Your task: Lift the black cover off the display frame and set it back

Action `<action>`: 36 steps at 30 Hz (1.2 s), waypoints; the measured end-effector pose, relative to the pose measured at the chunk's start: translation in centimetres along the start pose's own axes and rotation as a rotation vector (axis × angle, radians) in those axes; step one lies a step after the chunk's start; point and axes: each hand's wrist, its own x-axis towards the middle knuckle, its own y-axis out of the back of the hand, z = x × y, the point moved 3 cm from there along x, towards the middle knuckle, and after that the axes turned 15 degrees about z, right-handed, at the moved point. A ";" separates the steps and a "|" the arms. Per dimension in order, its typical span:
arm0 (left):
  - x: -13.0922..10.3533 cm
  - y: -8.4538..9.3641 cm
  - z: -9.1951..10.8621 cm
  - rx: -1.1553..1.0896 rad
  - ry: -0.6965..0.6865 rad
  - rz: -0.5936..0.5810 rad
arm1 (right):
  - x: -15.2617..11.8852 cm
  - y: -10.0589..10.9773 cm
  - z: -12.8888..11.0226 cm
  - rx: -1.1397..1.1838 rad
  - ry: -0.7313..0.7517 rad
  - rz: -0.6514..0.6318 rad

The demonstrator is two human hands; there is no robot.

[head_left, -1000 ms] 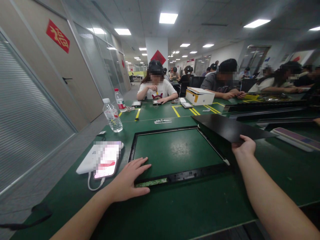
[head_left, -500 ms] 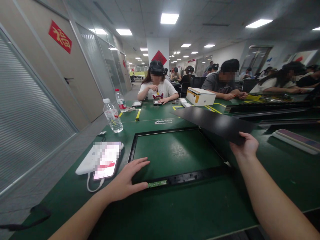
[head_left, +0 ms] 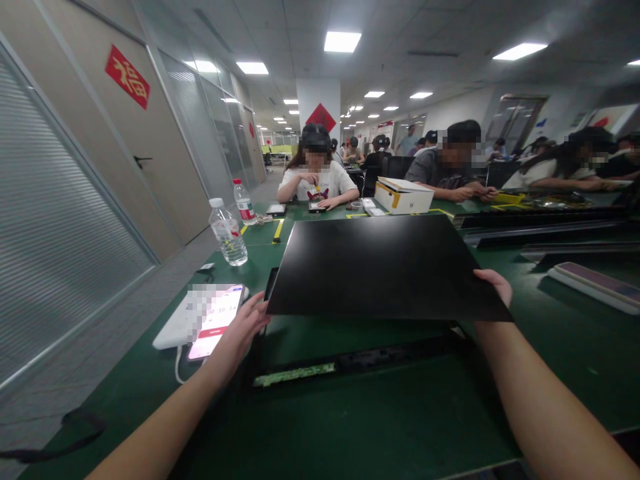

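Note:
A black flat panel [head_left: 385, 267] is held above the green table, its near edge tilted down toward me. My right hand [head_left: 493, 290] grips its right edge, with the thumb on top and the other fingers hidden beneath. At the left corner my left hand [head_left: 247, 323] has its fingers closed on the panel's edge. Under the panel lies a black frame [head_left: 390, 355], mostly covered, with its near bar showing. A green circuit strip [head_left: 295, 375] sits along the left part of that bar.
Left of the frame lie a lit phone [head_left: 217, 327] and a white device [head_left: 173, 323] with a cable. Two water bottles [head_left: 229, 233] [head_left: 244, 203] stand behind them. A white box [head_left: 404, 197] and black bars [head_left: 550, 223] are farther back. Several people sit beyond.
The panel has swung left and now spans the frame. My left hand has lifted off the frame's near left corner and taken hold of the panel's left edge.

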 end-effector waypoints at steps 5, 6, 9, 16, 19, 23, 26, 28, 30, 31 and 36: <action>-0.6 -0.3 1.7 -0.232 0.088 0.004 | -1.6 -0.4 0.3 -0.272 -0.033 0.042; -0.7 -0.4 2.1 -0.249 0.091 0.002 | -1.8 -0.6 0.4 -0.307 -0.030 0.034; -0.9 -0.4 3.1 -0.268 0.081 0.062 | -2.0 -1.2 0.8 -0.363 0.002 0.015; -0.8 0.5 4.7 -0.333 0.099 0.182 | -2.0 -2.2 2.5 -0.536 -0.054 -0.186; -0.8 0.8 5.1 -0.352 0.098 0.230 | -2.1 -2.2 3.2 -0.606 -0.129 -0.246; -1.0 0.7 5.6 -0.349 0.084 0.249 | -2.0 -1.8 3.5 -0.671 -0.217 -0.311; -1.3 0.4 5.7 -0.328 0.093 0.253 | -1.2 -1.2 3.1 -0.683 -0.235 -0.260; -1.5 0.3 5.7 -0.309 0.103 0.260 | -0.4 -0.9 2.8 -0.665 -0.188 -0.203; -1.6 0.2 5.7 -0.299 0.112 0.269 | 0.2 -0.8 2.7 -0.631 -0.150 -0.187; -1.7 0.1 5.7 -0.298 0.117 0.273 | 0.5 -0.8 2.8 -0.619 -0.139 -0.185; -1.7 0.2 5.7 -0.317 0.122 0.298 | 0.6 -1.0 3.3 -0.624 -0.094 -0.108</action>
